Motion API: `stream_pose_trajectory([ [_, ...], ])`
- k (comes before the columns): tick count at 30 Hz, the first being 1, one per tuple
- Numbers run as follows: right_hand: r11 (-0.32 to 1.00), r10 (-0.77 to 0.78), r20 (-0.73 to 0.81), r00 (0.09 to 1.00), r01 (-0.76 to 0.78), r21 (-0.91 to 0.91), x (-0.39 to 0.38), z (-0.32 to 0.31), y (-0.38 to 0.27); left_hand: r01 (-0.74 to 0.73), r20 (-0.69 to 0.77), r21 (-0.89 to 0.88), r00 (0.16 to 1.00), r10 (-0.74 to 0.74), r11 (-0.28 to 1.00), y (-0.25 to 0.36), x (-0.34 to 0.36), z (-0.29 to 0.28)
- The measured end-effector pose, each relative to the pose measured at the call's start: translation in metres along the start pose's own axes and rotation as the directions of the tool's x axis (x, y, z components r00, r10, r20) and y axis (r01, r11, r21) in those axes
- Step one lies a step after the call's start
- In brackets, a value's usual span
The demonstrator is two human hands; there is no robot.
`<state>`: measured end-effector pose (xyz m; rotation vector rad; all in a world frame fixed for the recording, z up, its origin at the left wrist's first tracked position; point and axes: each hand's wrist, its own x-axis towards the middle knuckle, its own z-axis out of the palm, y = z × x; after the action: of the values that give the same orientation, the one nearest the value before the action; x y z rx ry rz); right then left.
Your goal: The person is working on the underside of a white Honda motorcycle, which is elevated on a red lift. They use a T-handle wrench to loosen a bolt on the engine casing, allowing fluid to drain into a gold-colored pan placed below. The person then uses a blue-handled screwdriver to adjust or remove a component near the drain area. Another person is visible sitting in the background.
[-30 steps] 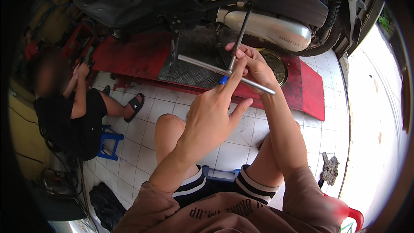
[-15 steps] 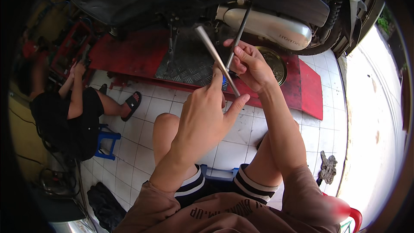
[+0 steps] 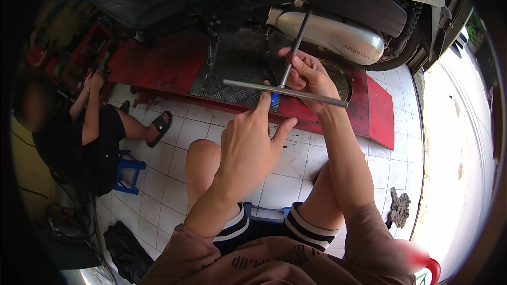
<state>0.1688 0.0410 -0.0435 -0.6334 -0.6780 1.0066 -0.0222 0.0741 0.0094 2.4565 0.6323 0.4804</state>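
Note:
A metal T-handle wrench (image 3: 299,42) is held up in front of the motorbike's side. Around its shaft, my right hand (image 3: 310,76) is closed loosely, thumb and fingers on the rod. The crossbar lies nearly level, close to my right wrist. My left hand (image 3: 248,137) has its index finger stretched up against the crossbar and its thumb spread away; its other fingers are partly hidden. A small blue piece (image 3: 274,98) shows just under the crossbar; what it belongs to I cannot tell. The shaft's far end overlaps the silver engine cover (image 3: 332,34).
The motorbike (image 3: 174,0) stands on a red lift platform (image 3: 158,66) with a tread-plate section. A round brass-coloured dish (image 3: 342,82) lies on the platform. At left another person (image 3: 68,132) sits on a blue stool (image 3: 130,171). A grey rag (image 3: 400,207) lies on the tiles.
The wrench's crossbar has swung from a steep slant to nearly level, turning about the shaft. Both hands have stayed in much the same place.

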Motion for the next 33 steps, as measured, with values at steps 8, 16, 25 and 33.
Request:
stream_pose_trajectory([
  [8, 0.999, -0.026, 0.042, 0.999, 0.025, 0.031, 0.002, 0.000, 0.000, 0.051, 0.017, 0.150, 0.998, -0.054, 0.987, -0.015, 0.001, 0.008],
  [16, 0.999, -0.044, 0.031, 0.999, 0.044, -0.010, 0.002, -0.003, 0.002, 0.097, 0.144, -0.735, 0.990, 0.015, 0.671, -0.017, 0.016, 0.033],
  [25, 0.954, -0.003, -0.086, 0.996, -0.023, -0.299, 0.001, 0.004, -0.004, -0.114, -0.109, -0.989, 0.992, 0.064, 0.089, -0.006, 0.040, 0.061],
  [33, 0.254, -0.478, 0.211, 0.853, 0.363, -0.896, -0.006, 0.076, -0.039, -0.313, -0.317, -0.911, 0.948, 0.028, 0.270, -0.009, 0.043, 0.069],
])
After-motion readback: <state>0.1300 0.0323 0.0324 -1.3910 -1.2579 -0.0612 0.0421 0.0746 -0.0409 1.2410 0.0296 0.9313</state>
